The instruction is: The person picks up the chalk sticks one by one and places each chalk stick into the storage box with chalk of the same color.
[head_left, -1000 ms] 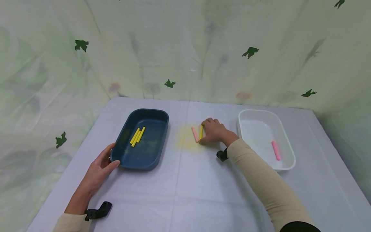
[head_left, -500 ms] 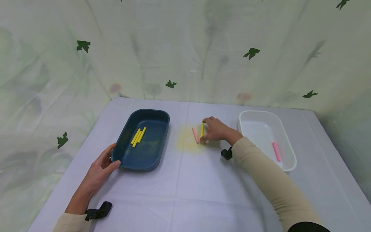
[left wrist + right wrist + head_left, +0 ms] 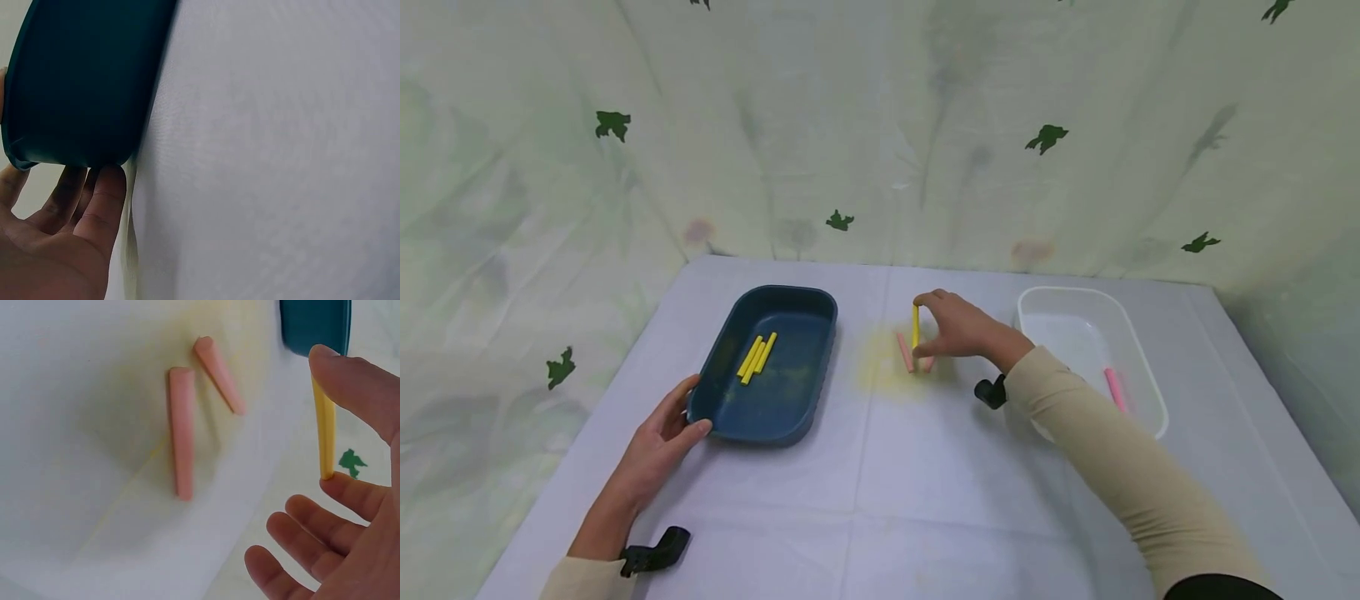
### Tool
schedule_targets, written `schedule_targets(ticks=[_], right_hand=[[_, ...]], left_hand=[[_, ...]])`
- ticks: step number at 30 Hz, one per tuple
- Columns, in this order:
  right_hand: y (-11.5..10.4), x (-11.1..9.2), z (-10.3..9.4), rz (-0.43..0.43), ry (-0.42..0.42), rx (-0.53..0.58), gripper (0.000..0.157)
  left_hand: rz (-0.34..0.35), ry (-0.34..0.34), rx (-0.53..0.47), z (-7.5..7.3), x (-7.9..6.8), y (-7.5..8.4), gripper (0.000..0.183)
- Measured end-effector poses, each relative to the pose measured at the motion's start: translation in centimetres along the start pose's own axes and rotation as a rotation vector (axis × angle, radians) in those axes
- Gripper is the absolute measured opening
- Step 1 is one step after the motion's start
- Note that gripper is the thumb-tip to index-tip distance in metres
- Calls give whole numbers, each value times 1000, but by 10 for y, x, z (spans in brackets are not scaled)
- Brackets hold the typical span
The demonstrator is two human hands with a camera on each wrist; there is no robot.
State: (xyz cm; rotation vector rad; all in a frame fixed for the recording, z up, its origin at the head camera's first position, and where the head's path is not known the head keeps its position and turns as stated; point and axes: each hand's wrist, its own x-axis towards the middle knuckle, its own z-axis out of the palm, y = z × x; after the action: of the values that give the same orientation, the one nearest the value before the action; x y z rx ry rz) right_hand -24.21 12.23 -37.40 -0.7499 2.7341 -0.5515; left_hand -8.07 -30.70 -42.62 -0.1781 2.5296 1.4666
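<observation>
A slim yellow chalk-like stick (image 3: 916,327) is just left of the right hand (image 3: 958,327), above the white cloth-covered counter (image 3: 887,492), its long axis running from thumb to fingertip and pointing away from the person. The right hand pinches it by both ends, other fingers loosely spread. Just below lie two pale pink sticks (image 3: 182,434). The dark blue rectangular tray (image 3: 790,412), bearing several yellow sticks (image 3: 765,353), stands leftward. The left hand (image 3: 658,442), well apart from the pinched stick, grips this tray's near left corner between thumb and fingers.
</observation>
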Motion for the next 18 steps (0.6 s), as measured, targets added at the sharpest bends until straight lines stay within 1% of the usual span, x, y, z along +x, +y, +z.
schedule_targets(ticks=[4, 8, 15, 18], right_hand=[[-8, -2, -5, -10, 4, 12, 82], [-16, -3, -7, -22, 3, -8, 82], [-26, -7, -10, -43, -35, -37, 83], [-30, -7, -13, -57, -25, -57, 83]], left_hand=[[1, 2, -6, 0, 0, 0, 81], [6, 7, 9, 0, -2, 0, 81], [-47, -9, 54, 0, -3, -1, 83], [-28, -9, 54, -1, 0, 1, 83]])
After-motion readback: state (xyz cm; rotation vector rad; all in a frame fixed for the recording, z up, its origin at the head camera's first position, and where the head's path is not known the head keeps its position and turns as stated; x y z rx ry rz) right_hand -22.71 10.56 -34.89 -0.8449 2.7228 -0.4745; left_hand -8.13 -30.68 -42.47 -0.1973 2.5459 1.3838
